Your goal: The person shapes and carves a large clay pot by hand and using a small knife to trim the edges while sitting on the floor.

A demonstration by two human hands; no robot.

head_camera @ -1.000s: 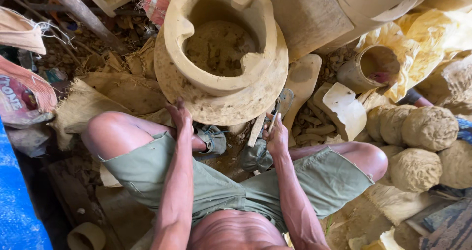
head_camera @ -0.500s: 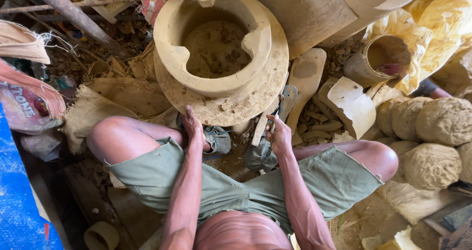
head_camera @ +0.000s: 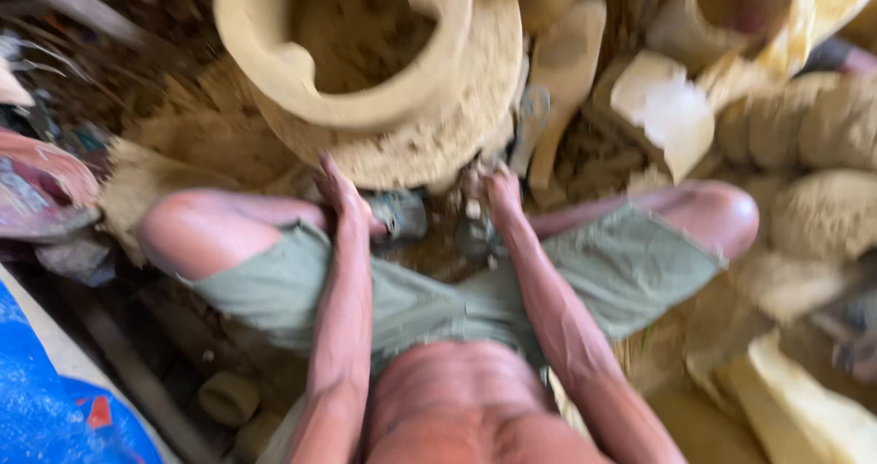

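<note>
We reach both hands to the lower edge of the clay stove point(head_camera: 365, 71) ahead of our knees. Our left hand point(head_camera: 340, 195) rests open-fingered against its base; our right hand point(head_camera: 498, 190) is blurred, grip unclear. A blue sack point(head_camera: 55, 409) with a red patch lies lower left.

The pot point(head_camera: 365, 71) is raw clay, matt tan, smooth at the rim and crumbly, rough along its base. Clay lumps point(head_camera: 822, 213) beside it look coarse and dry. The shorts point(head_camera: 301, 290) are dull green cloth. The sheet point(head_camera: 55, 418) is glossy blue plastic.
</note>
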